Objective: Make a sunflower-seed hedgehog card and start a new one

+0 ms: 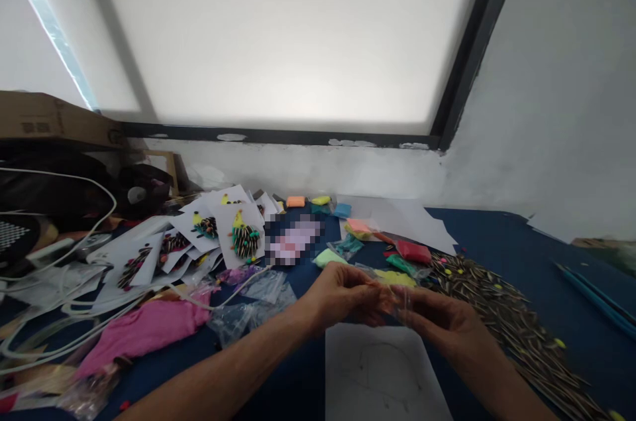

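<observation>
My left hand (348,295) and my right hand (442,318) meet above the table, fingers pinched on a small clear plastic bag (405,301). Something orange-tinted shows at the fingertips, too blurred to make out. Below them lies a white sheet (387,381) with a faint pencil outline. Just behind my fingers is a yellow clay packet (396,278). A light green packet (328,257), a red packet (413,251) and a green packet (408,267) lie close by. Striped sunflower seeds (501,315) spread in a heap to the right of my right hand.
Cards with seed-covered figures (246,239) pile up at the left, near a pink cloth (149,328), crumpled clear bags (238,315) and white cables (44,341). Orange (295,201) and blue (342,210) packets sit by the wall. A blue tool (593,292) lies far right.
</observation>
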Available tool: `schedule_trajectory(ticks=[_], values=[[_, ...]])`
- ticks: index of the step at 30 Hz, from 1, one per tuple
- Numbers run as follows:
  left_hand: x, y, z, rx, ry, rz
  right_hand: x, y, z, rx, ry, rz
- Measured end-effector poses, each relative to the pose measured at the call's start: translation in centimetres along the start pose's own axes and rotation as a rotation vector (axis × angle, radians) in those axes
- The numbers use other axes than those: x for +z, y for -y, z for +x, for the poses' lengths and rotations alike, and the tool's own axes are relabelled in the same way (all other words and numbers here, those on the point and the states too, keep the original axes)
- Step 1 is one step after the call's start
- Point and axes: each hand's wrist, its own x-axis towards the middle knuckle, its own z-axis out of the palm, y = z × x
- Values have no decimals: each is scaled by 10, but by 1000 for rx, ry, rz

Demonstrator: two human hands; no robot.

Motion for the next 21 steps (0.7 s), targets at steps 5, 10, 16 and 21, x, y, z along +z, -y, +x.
schedule_trajectory(ticks=[5, 10, 16, 21], values=[[0, 5, 2, 57, 2, -6, 2, -3, -3, -104, -23, -81], [6, 13, 2, 151, -33, 80, 6, -10, -7, -183, -88, -146], [14, 20, -1, 208, -135, 262, 9, -4, -7, -252, -110, -215], [15, 20, 0, 207, -71, 159, 9, 5, -7, -264, -108, -291]])
